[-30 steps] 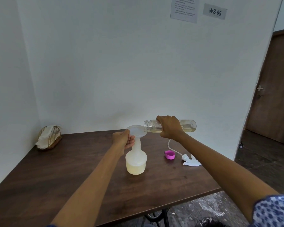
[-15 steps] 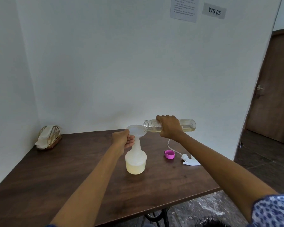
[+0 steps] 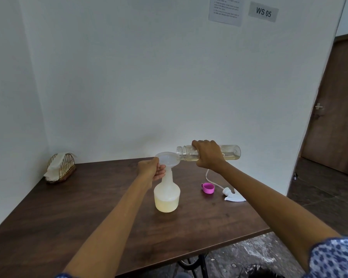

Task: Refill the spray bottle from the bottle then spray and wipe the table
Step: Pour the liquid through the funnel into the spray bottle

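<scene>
1. Right hand (image 3: 208, 155), right of frame centre: fingers wrapped round the clear bottle (image 3: 209, 153), held nearly level with its open mouth at the funnel's rim.
2. Left hand (image 3: 152, 170), centre frame: fingers curled at the funnel (image 3: 167, 159) and the neck below it, steadying; exact contact hard to tell.
3. Spray bottle (image 3: 166, 194) stands upright mid-table, funnel in its neck, pale yellowish liquid in its lower part.
4. Bottle holds only a little liquid along its lower side, so the refill looks nearly done. No stream visible.
5. Pink cap (image 3: 208, 188) and spray head (image 3: 232, 195) with tube lie right of the spray bottle, so the head is still off.
6. Left to do: remove funnel, screw head on, spray, wipe table (image 3: 68, 217). Cloth in wire basket (image 3: 61, 167), frame left, untouched.
</scene>
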